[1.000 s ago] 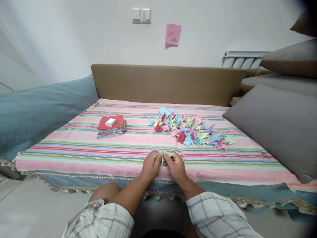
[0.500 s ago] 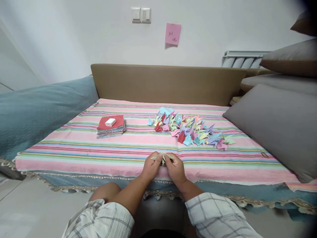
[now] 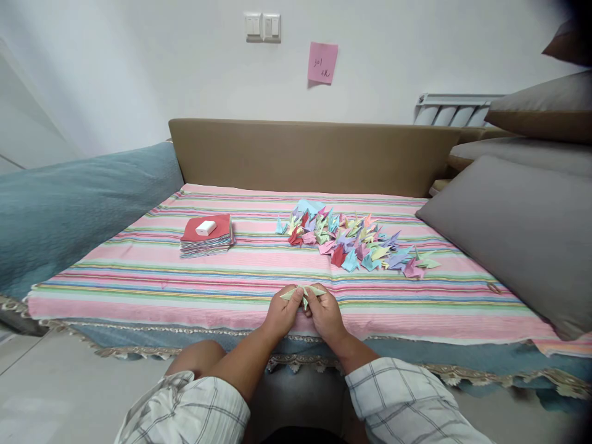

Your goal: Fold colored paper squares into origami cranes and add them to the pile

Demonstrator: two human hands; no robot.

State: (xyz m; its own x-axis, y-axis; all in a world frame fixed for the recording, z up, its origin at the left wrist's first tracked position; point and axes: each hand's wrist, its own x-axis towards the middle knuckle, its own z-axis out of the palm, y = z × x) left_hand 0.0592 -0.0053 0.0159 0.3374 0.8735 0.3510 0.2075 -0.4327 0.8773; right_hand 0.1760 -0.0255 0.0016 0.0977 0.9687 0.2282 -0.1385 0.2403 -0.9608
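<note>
Between my two hands is a pale green folded paper crane (image 3: 304, 295), its two wings spread out to left and right. My left hand (image 3: 283, 312) pinches it from the left, thumb on top. From the other side my right hand (image 3: 326, 313) grips it the same way, with the thumbs close together. The fingers beneath the paper are mostly hidden. Beyond my hands lies a loose heap of paper cranes (image 3: 349, 242) in pink, blue, red, green, yellow and purple. To the left sits a stack of square paper sheets (image 3: 207, 244), red on top.
A small white box (image 3: 206, 228) rests on the paper stack. Everything lies on a striped cloth (image 3: 139, 271) over a sofa seat. Grey cushions (image 3: 518, 234) are at the right, a blue-covered armrest (image 3: 92, 197) at the left, and a brown backrest (image 3: 300, 157) behind.
The crane's wings have come down flatter and show more of their upper surface. Both hands stay in nearly the same place, still gripping it.
</note>
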